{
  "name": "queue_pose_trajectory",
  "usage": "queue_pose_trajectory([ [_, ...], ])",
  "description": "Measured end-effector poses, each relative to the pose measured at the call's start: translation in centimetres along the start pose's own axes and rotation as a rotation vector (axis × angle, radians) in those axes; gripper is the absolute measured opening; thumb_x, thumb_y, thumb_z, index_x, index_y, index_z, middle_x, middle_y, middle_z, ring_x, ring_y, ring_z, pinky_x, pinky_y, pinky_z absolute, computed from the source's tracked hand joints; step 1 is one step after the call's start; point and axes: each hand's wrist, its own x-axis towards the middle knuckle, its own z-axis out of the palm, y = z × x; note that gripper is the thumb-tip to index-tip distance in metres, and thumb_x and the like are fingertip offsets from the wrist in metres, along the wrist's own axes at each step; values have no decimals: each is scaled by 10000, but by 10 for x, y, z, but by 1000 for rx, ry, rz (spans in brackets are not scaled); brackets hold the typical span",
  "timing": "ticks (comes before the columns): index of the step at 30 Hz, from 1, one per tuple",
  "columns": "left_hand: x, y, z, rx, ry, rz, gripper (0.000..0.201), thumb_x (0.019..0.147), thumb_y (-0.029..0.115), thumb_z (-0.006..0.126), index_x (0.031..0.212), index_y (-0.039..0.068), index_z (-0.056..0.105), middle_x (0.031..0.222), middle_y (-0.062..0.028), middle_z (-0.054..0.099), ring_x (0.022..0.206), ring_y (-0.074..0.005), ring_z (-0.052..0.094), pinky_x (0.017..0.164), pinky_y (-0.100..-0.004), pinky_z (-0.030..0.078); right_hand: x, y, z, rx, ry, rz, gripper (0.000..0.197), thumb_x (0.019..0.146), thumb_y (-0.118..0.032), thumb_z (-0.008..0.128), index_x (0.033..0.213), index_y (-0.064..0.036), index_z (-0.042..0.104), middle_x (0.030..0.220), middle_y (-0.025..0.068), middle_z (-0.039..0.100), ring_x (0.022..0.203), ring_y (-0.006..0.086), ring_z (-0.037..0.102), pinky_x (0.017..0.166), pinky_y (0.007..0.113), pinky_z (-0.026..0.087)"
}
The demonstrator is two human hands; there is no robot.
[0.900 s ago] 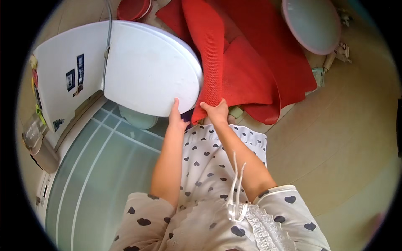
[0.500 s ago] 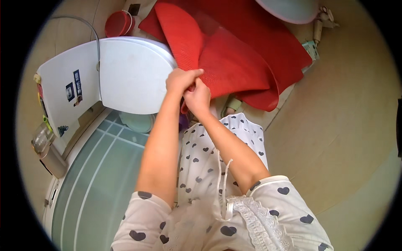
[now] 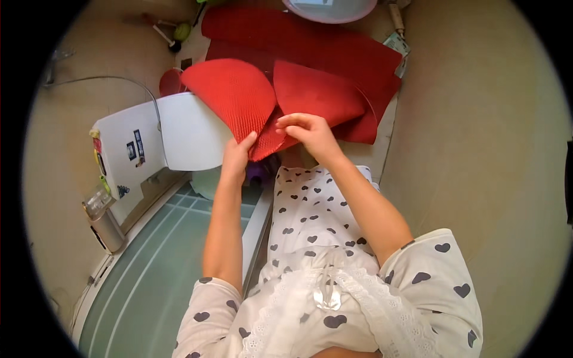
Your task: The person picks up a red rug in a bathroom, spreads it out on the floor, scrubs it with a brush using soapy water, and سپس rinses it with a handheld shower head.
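Note:
A large red mat (image 3: pixel 322 92), ribbed on one face, lies spread out with its near part folded up and curled over. My left hand (image 3: pixel 237 156) grips the mat's near corner, its thumb on the ribbed face and the other fingers hidden behind. Beside it, my right hand (image 3: pixel 311 132) hovers at the fold with its fingers apart and slightly bent; nothing shows between them. Whether those fingertips touch the mat, I cannot tell.
To the left is a white panel (image 3: pixel 190 134) with stickers on its far-left part, above a greenish glass surface (image 3: pixel 161 268). A metallic bottle (image 3: pixel 108 231) stands at its edge. Beyond the mat are a red bucket (image 3: pixel 171 82) and a pale basin (image 3: pixel 331 11). A wall rises on the right.
My hands were together on the bunched mat; now they are apart. My right hand has let go and moved right, and the corner in my left hand has opened into a wide ribbed flap.

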Motion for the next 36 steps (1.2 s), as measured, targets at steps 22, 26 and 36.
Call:
queue_pose_trajectory([
  [22, -181, 157, 25, 245, -33, 68, 200, 823, 146, 554, 944, -13, 562, 845, -61, 602, 668, -117, 545, 595, -254, 417, -78, 49, -123, -1299, 190, 84, 1086, 499, -222, 819, 1380, -194, 184, 1426, 77, 226, 1311, 251, 222, 1046, 491, 218],
  [26, -215, 176, 18, 188, 6, 117, 264, 789, 135, 581, 988, -37, 560, 903, -81, 609, 791, -131, 572, 719, -251, 437, -86, 48, -123, -1115, 330, -211, 766, 565, -172, 765, 1254, -137, 432, 1300, 91, 435, 1212, 238, 397, 1007, 399, 326],
  [36, -239, 280, -78, 120, 114, 545, 427, 817, 125, 575, 1191, -40, 452, 1134, -147, 541, 1049, -225, 524, 923, -343, 389, -82, -106, -70, -1284, 503, -882, 112, 625, -194, 648, 663, -115, 578, 621, 74, 579, 570, 277, 546, 567, 353, 430],
])
